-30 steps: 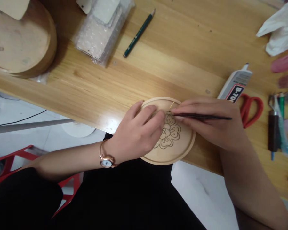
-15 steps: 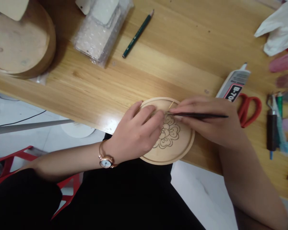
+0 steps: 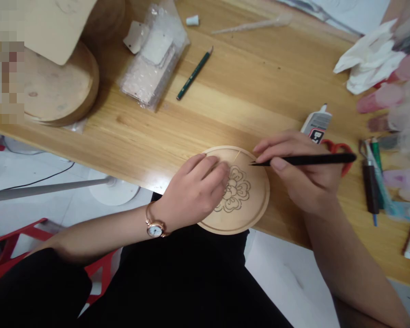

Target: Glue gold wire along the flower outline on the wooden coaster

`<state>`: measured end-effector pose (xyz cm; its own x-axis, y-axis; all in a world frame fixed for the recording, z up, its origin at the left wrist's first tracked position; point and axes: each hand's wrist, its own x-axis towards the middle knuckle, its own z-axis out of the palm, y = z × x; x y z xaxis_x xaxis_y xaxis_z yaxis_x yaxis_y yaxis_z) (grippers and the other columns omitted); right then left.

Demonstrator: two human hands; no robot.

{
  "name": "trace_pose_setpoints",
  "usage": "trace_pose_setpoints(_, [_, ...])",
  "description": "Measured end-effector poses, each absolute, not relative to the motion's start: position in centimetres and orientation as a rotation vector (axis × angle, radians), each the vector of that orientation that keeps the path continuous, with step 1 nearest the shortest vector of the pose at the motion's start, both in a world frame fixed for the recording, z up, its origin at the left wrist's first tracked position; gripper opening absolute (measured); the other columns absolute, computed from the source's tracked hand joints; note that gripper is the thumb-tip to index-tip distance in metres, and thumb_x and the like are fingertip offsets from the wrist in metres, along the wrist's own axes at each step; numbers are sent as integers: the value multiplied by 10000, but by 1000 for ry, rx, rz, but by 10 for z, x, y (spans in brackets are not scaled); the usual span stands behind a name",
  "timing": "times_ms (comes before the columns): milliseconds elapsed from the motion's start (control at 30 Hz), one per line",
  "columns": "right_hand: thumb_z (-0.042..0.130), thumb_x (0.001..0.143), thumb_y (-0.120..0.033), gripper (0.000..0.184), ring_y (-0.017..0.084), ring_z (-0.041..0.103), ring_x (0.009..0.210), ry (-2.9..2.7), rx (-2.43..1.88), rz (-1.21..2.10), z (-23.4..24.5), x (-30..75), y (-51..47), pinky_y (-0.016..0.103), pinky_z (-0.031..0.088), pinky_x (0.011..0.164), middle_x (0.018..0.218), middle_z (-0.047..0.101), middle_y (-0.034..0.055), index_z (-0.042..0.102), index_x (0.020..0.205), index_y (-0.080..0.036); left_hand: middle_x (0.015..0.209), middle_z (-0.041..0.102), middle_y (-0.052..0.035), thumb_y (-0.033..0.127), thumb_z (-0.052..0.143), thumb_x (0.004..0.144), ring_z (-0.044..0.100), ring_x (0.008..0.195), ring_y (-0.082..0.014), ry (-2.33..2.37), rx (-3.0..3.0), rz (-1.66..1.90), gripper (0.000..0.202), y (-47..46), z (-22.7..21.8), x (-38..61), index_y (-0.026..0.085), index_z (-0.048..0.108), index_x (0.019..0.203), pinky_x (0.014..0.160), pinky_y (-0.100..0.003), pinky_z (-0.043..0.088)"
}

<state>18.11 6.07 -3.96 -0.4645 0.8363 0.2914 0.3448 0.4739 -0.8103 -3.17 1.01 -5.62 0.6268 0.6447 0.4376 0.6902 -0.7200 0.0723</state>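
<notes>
Wooden table [image 3: 246, 91], pencil [image 3: 194, 73], bubble wrap [image 3: 136, 82], scissors [image 3: 338, 148]

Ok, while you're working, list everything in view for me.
table: 1, golden wood, across the view
disc: 1, pale wood, near table edge, under both hands
flower outline: 1, brown, on disc
strip: 1, gold, on disc above flower
tool: 1, black, in right hand
glue tube: 1, white, right of disc
scissors: 1, red handles, beside glue tube
pencil: 1, green, upper middle
bubble bag: 1, clear, left of pencil
wood round: 1, tan, top left
tissue: 1, white, top right
watch: 1, gold, left wrist
left hand: 1, on disc
right hand: 1, holding tool
</notes>
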Motion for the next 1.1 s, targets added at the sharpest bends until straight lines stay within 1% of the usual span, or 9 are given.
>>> trace_pose_setpoints(33, [485,874,-146,218,186,628,886,-2097,-952,846,-38,182,60,380,479,805,935,683,34,671,878,-260,994,697,-97,161,598,880,626,942,-235,-1129,-2741,-674,161,10,-56,-32,47,632,988,828,-381,558])
trace_pose_setpoints(100, [434,844,-101,279,182,594,782,-2340,-870,682,-38,183,59,362,437,712,826,659,45,671,928,-223,995,693,-105,161,587,885,622,953,-241,-1132,-2747,-681,170,10,-56,-32,39,626,997,835,-387,554])
trace_pose_setpoints(167, [429,795,-78,319,166,510,642,-2573,-792,465,-40,183,59,331,358,611,659,584,23,688,953,-177,1000,690,-108,155,572,890,617,962,-242,-1133,-2748,-690,168,9,-55,-32,39,620,1003,841,-389,551])
trace_pose_setpoints(233, [424,767,-77,352,154,442,588,-2689,-771,315,-42,181,59,312,301,573,589,519,6,709,957,-160,1014,688,-106,153,554,898,611,967,-235,-1127,-2748,-681,164,8,-56,-33,48,615,1010,845,-383,549])
trace_pose_setpoints(500, [445,798,-101,362,159,465,639,-2761,-746,173,-43,179,54,297,312,613,616,540,4,699,1048,-161,973,680,-89,149,509,921,597,943,-212,-1127,-2700,-641,145,6,-59,-31,73,630,948,830,-358,533])
trace_pose_setpoints(667, [469,793,-104,363,181,493,650,-2805,-736,61,-42,176,52,317,340,619,626,562,17,693,1077,-139,975,664,-96,147,452,950,585,974,-213,-1142,-2714,-579,199,5,-60,-31,77,638,954,830,-359,513])
trace_pose_setpoints(833, [455,793,-100,393,188,515,690,-2801,-744,24,-42,173,50,326,365,648,688,619,31,673,1117,-140,975,653,-104,147,427,959,576,984,-205,-1154,-2717,-571,224,4,-62,-32,78,640,954,834,-351,501])
trace_pose_setpoints(1000, [460,800,-125,370,174,496,648,-2767,-776,-6,-44,172,49,318,349,643,665,607,27,686,1091,-152,963,655,-100,148,436,955,576,968,-205,-1150,-2706,-603,219,5,-64,-32,75,642,949,824,-347,500])
trace_pose_setpoints(1100, [457,785,-115,371,173,504,648,-2745,-783,-5,-45,172,49,315,341,644,657,600,23,692,1069,-151,948,657,-95,156,450,948,579,939,-207,-1148,-2702,-625,209,6,-63,-32,73,642,938,799,-345,506])
